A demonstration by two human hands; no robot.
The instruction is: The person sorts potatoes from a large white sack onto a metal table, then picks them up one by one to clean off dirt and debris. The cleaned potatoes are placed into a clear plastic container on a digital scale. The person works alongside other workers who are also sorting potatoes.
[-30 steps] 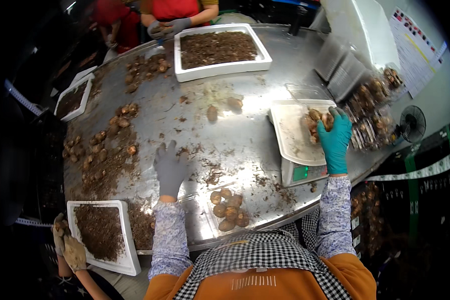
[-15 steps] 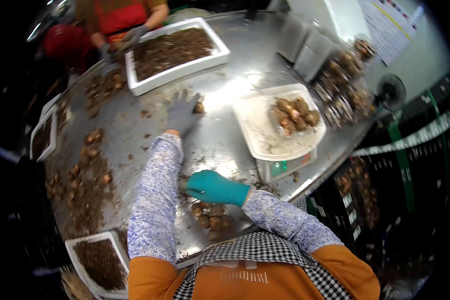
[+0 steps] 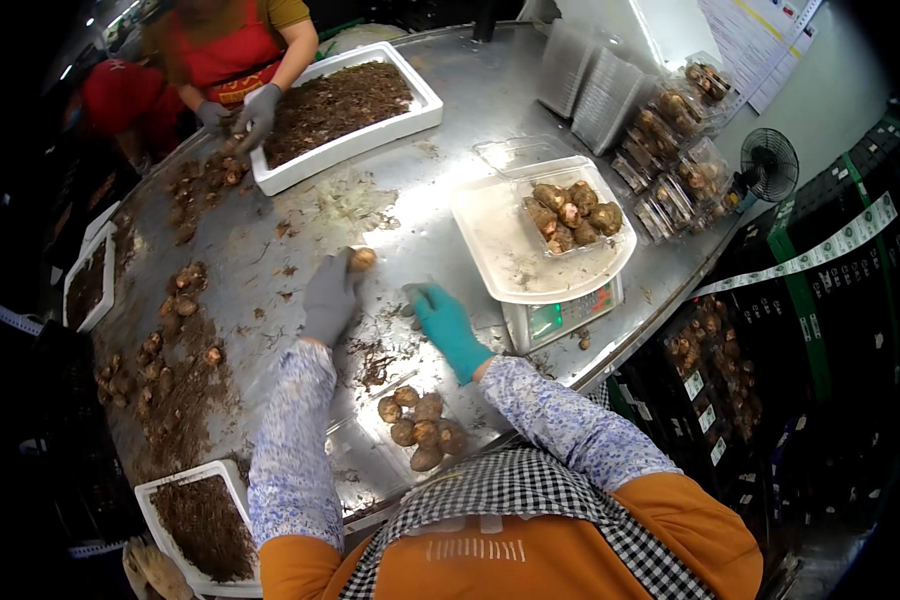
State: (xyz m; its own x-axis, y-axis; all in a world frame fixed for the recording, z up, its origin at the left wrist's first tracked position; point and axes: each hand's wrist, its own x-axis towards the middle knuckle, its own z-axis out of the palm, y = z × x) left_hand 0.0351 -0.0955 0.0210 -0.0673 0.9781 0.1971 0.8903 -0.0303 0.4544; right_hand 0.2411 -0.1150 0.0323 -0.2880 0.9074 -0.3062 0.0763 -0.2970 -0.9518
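My left hand (image 3: pixel 332 295) in a grey glove grips a brown tuber (image 3: pixel 362 258) at the middle of the steel table (image 3: pixel 270 250). My right hand (image 3: pixel 445 330), in a teal glove, is just to its right, with fingers loosely extended and no object clearly in them. Nearer me several tubers (image 3: pixel 420 428) rest in a clear plastic tray. Right of my hands, another clear punnet of tubers (image 3: pixel 572 215) sits on a white dish (image 3: pixel 490 260) atop a digital scale (image 3: pixel 560 322).
Co-workers' grey-gloved hands (image 3: pixel 255 120) and tan gloves (image 3: pixel 155 570) are near foam trays of soil (image 3: pixel 422 105) (image 3: pixel 232 482). Loose tubers (image 3: pixel 185 305) lie left. Filled packs (image 3: pixel 675 135), stacked punnets (image 3: pixel 600 100) and a fan (image 3: pixel 770 165) stand right, with dark crates (image 3: pixel 800 320) below.
My right hand has left the punnet on the scale and moved left. My left hand reached forward, then drew back a little with a tuber. The view has also shifted.
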